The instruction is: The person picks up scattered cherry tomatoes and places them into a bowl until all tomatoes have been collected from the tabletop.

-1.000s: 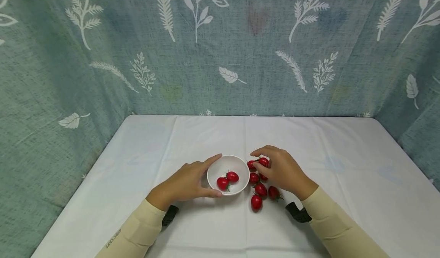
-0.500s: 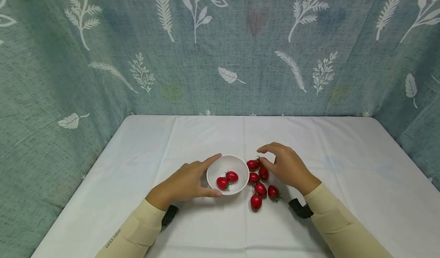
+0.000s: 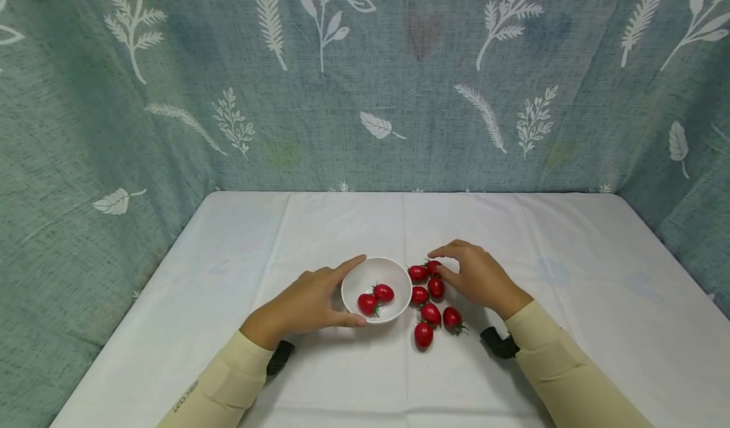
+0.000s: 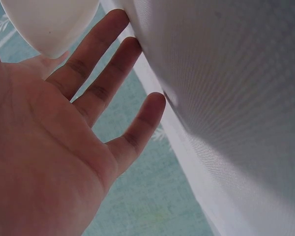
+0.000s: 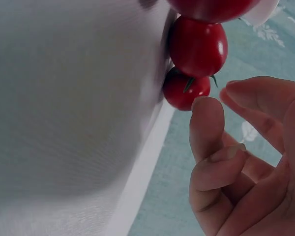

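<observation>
My left hand (image 3: 308, 304) holds a white bowl (image 3: 352, 279) from its left side, thumb near the front rim and forefinger at the far rim. Two red cherry tomatoes (image 3: 384, 293) lie inside. In the left wrist view, the other fingers (image 4: 108, 73) extend straight, apart from the bowl (image 4: 51, 24). Several more cherry tomatoes (image 3: 430, 314) cluster right of the bowl. Over the rearmost tomato (image 3: 433, 267) hovers my right hand (image 3: 479, 279). In the right wrist view, a gap separates thumb and forefinger beside a tomato (image 5: 184, 93); the remaining fingers are bent.
A white cloth covers the table (image 3: 274, 377). Behind and beside it hangs a green-blue curtain (image 3: 319, 149) with white leaf prints. One tomato (image 3: 453, 319) lies slightly apart on the right, below the right wrist. Black wrist straps (image 3: 500, 344) show under the sleeves.
My right hand has drawn back rightward off the rear tomatoes, then lowered slightly at the rearmost one, uncovering more of them. The left hand and bowl stay in place.
</observation>
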Motion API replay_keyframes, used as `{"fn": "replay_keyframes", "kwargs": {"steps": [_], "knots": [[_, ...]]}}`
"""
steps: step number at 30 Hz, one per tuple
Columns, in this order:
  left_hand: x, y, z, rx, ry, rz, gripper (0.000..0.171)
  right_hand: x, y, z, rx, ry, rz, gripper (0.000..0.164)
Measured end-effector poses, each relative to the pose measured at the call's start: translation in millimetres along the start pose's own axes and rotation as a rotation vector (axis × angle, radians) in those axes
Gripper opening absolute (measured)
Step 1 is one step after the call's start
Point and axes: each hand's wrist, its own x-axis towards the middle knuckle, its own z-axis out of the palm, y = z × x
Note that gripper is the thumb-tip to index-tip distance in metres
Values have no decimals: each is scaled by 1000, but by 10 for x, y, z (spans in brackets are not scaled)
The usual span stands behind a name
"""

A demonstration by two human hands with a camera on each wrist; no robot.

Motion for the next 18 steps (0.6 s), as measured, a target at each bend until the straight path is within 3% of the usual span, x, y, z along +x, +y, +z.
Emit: {"fn": "replay_keyframes", "kwargs": {"steps": [9,18], "knots": [[-3,1,2,0,2,2,103,8,48,32,-5,-31,-27,31],[0,-2,12,4,11,10,103,3,44,48,-6,-62,5,32]]}}
